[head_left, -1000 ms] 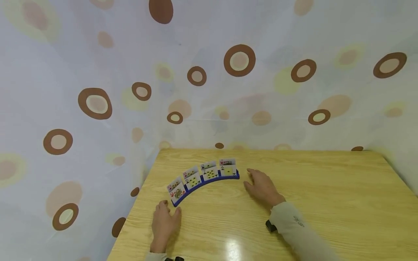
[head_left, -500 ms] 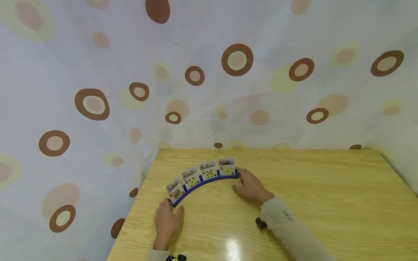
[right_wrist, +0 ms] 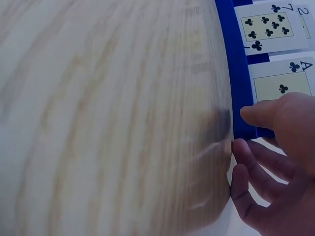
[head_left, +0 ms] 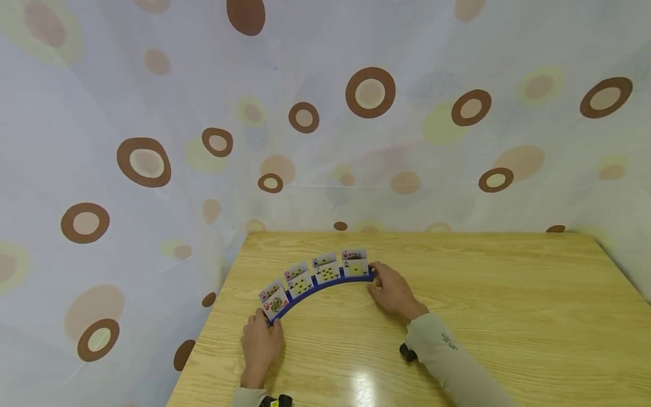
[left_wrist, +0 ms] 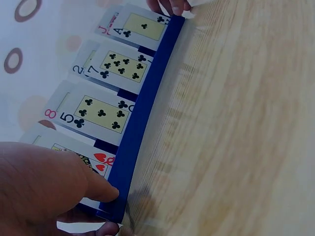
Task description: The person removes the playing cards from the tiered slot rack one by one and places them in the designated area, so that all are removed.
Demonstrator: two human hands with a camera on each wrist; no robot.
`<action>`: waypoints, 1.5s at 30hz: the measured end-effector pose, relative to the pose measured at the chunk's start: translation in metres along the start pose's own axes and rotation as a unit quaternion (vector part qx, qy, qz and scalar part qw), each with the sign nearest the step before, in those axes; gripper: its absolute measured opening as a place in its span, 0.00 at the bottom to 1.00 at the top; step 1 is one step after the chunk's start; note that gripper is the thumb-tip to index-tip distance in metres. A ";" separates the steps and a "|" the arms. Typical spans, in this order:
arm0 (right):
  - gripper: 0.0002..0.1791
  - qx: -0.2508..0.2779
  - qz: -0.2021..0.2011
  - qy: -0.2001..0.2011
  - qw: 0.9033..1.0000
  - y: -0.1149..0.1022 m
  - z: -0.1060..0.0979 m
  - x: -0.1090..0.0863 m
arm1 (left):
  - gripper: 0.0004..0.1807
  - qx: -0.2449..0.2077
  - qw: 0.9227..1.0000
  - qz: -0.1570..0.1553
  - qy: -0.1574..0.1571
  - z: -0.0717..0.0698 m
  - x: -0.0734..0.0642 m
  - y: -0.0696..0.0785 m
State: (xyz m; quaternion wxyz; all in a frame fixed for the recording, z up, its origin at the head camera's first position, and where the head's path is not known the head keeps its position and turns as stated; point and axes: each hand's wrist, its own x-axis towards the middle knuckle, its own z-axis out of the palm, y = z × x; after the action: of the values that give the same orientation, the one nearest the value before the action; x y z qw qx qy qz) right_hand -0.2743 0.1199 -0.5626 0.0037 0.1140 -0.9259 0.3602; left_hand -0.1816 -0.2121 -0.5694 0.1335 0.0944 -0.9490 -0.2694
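**Blue card holder between both my hands**

Blue card holder [left_wrist: 139,118] sits at the left of the wooden table [head_left: 508,316], bowing from its near left end to its far right end, and I have hold of both ends. Whether its base lies fully on the wood, I cannot tell.

My left hand [head_left: 261,342] pinches the near left end: the thumb lies on the front strip and the fingers gather at the end, so little gap remains. My right hand [head_left: 395,294] grips the far right end in the same way, its thumb on the strip just beside the nearest card and its lower fingers bent.

Four pairs of cards stand in the holder, leaning back, with blue tabs between the pairs. From left to right, a picture card of hearts [head_left: 276,304] fronts a red ten [head_left: 269,291], the five of clubs [left_wrist: 101,113] fronts a red eight [left_wrist: 56,105], the seven of clubs [left_wrist: 120,66] fronts a two [left_wrist: 78,68], and the ace of clubs [left_wrist: 142,24] fronts a red jack [head_left: 353,254]. Each back card shows mostly its upper part.

Beyond the far edge hangs a pale sheet [head_left: 325,147] patterned with brown rings.
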 end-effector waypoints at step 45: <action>0.17 -0.028 0.050 0.088 0.994 0.053 -0.066 -0.093 | 0.21 0.025 0.987 0.139 -0.080 0.040 0.015 0.071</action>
State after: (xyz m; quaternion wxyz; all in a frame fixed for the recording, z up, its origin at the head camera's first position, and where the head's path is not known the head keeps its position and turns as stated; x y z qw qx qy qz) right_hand -0.2002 0.2215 -0.5571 0.0705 0.0356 -0.9363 0.3423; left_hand -0.2154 -0.1368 -0.5613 0.0908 -0.0568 -0.9669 -0.2316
